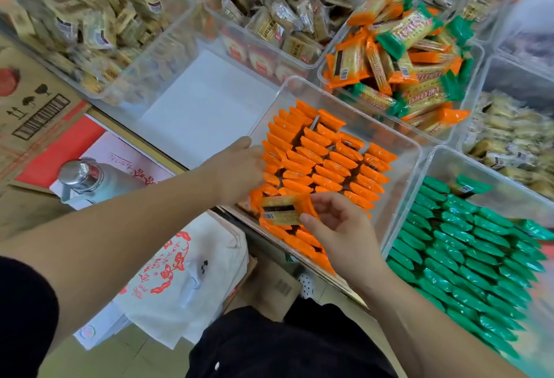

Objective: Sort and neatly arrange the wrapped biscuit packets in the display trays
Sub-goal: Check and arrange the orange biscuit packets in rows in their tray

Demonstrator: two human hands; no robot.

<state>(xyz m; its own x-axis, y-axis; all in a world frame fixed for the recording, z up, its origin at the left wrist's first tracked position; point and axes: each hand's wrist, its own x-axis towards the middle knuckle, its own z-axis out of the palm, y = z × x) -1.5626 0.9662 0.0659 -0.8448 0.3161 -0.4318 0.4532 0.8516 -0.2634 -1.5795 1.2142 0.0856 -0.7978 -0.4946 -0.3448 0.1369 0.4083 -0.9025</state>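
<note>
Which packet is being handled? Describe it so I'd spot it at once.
Look at the clear tray of upright orange packets in the middle. At its near edge the right hand pinches one packet: it alone faces up, showing its barcode.

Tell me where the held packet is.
Head view, centre: the right hand pinches the packet above the near left end of the orange tray, beside the left hand.

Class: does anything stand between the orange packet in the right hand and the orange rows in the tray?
Nothing visible does. The orange packet in the right hand hangs over the orange rows; the left hand rests to one side.
</note>
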